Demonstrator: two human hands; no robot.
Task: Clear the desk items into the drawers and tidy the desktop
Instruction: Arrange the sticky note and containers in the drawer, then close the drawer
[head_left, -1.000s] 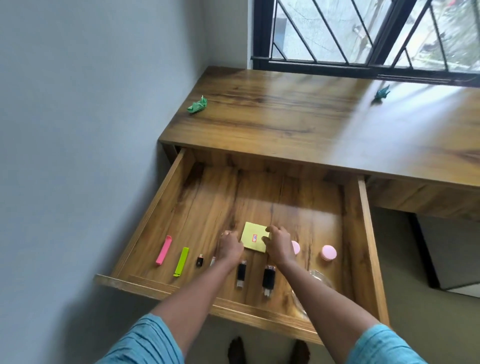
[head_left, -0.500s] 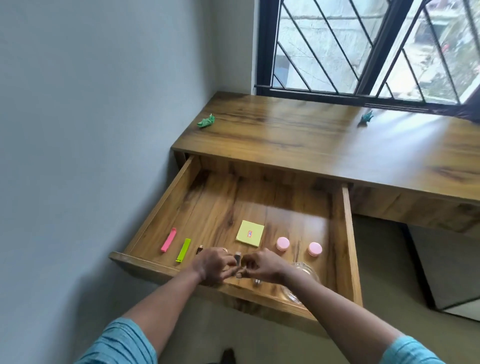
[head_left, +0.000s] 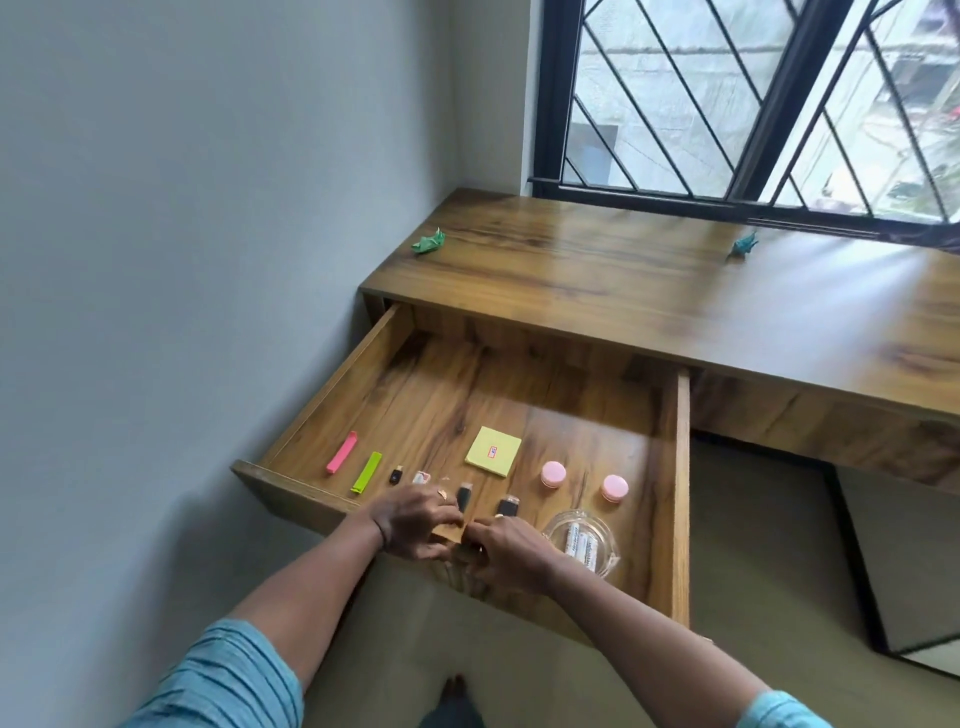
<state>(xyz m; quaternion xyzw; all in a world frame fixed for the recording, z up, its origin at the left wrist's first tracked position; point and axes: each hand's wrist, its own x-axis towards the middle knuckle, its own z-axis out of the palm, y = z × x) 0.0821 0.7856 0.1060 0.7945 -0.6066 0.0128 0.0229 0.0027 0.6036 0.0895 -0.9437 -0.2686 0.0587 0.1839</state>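
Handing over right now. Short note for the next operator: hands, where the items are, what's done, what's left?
Hands: left hand and right hand both curled at the front edge of the open wooden drawer; grip unclear.
Done, in drawer: pink clip, green clip, yellow sticky-note pad, two pink round pots, two black sticks, clear glass dish with batteries.
Left: green folded paper and teal folded paper sit on the wooden desktop; stow them, then close the drawer.
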